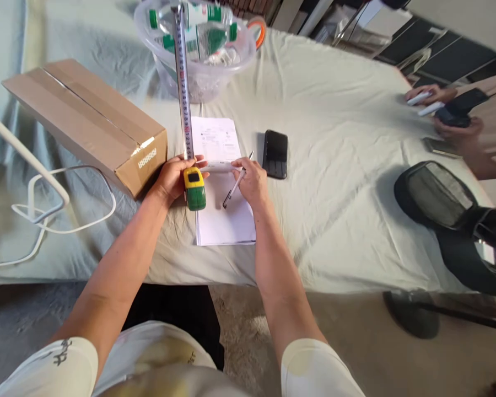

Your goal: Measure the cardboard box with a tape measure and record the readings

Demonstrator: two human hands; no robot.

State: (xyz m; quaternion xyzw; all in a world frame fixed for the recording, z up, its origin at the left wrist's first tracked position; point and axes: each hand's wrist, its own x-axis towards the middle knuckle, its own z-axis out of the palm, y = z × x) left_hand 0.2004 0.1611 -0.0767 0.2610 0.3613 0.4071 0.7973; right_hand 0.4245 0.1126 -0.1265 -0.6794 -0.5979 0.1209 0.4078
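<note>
My left hand (174, 177) is closed round a tape measure with a yellow and green case (195, 190). Its metal blade (183, 91) is pulled out and points away from me, its far end in front of a tub of bottles. In my right hand (253, 179) is a pen (234, 187), held slantwise between the fingers. Under both hands lies a stack of paper sheets (225, 226), the upper one printed at its far part. Left of my left hand stands a closed cardboard box (95, 118). A black phone (275, 154) rests just right of my right hand.
A clear plastic tub (206, 82) holds several green-capped bottles (213, 41), with an orange tape roll (257, 32) beside it. White cable (86, 229) loops at the left. An open black case (438, 193) sits at the right, near another person's hands (458, 129) holding a dark object.
</note>
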